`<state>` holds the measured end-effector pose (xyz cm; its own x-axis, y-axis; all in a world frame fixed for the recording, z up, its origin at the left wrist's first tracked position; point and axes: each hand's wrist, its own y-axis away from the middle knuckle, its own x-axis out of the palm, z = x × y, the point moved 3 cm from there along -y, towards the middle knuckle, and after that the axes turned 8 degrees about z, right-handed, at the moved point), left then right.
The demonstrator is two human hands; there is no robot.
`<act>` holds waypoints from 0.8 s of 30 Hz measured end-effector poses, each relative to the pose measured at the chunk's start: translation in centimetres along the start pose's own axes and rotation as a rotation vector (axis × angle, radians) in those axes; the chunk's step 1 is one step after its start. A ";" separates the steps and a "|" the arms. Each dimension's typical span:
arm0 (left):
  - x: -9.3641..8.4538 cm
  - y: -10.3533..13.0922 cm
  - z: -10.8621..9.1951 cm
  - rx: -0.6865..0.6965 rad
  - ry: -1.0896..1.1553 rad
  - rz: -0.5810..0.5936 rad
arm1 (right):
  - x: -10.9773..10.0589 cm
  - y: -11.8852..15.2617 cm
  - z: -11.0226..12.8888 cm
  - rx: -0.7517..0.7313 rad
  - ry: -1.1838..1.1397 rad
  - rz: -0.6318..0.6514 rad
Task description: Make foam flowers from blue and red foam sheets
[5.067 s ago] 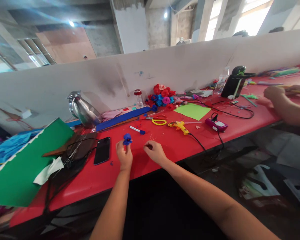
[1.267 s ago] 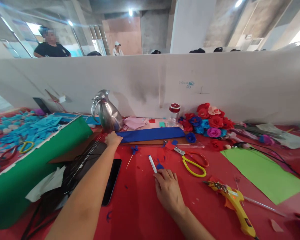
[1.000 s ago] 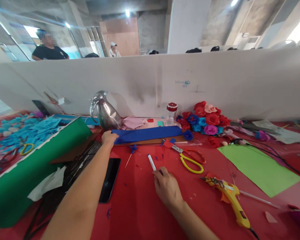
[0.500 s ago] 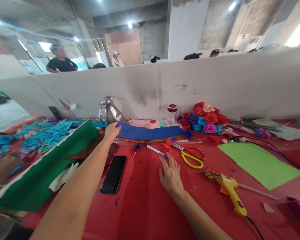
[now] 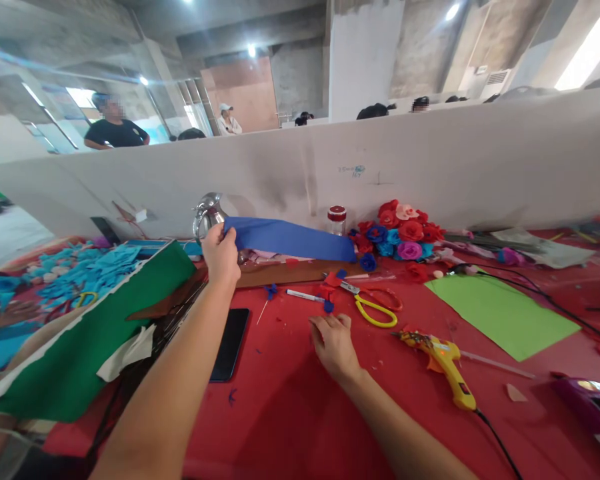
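Note:
My left hand (image 5: pixel 221 257) grips one end of a long blue strip of paper or cloth (image 5: pixel 290 240), raised off the table at that end. The strip's far end reaches to the paper roses (image 5: pixel 405 230). Under it lies a brown strip (image 5: pixel 275 273). My right hand (image 5: pixel 334 343) rests low over the red table, fingers loosely bent and somewhat apart, with no object visible in them. Just ahead of it are a small dark-blue scrap (image 5: pixel 329 307), a white marker (image 5: pixel 300 295) and scissors with yellow and red handles (image 5: pixel 377 315).
A phone (image 5: pixel 233 350) lies partly behind my left forearm. To the right are a yellow glue gun (image 5: pixel 450 370) and a green sheet (image 5: pixel 500 313). A steel jug (image 5: pixel 207 212) and a jar (image 5: pixel 337 220) stand by the partition. Another person's hand (image 5: pixel 10 315) is at far left.
My left hand has lifted its end of the blue strip, uncovering more of the brown strip. My right hand has drawn back slightly and its fingers have bent more.

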<state>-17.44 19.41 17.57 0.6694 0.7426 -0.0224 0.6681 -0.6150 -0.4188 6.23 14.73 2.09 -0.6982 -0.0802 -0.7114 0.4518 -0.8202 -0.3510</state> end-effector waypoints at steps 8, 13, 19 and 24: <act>-1.7 20.1 2.7 -0.489 0.294 0.048 | 0.3 0.0 0.7 0.340 -1.023 0.111; -1.7 25.2 5.7 -0.617 0.245 0.270 | 1.1 0.0 -0.2 0.540 -1.129 -0.022; -2.3 25.0 5.8 -0.333 0.038 0.324 | 1.4 0.0 0.0 0.440 -0.661 0.030; -1.8 24.8 5.9 -0.267 -0.091 0.378 | -1.2 1.5 2.6 0.300 -0.121 0.163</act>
<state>-3.93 4.39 1.87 0.8585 0.4667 -0.2127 0.4516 -0.8844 -0.1179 6.28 12.11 3.97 -0.6990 -0.2753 -0.6600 0.3921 -0.9194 -0.0319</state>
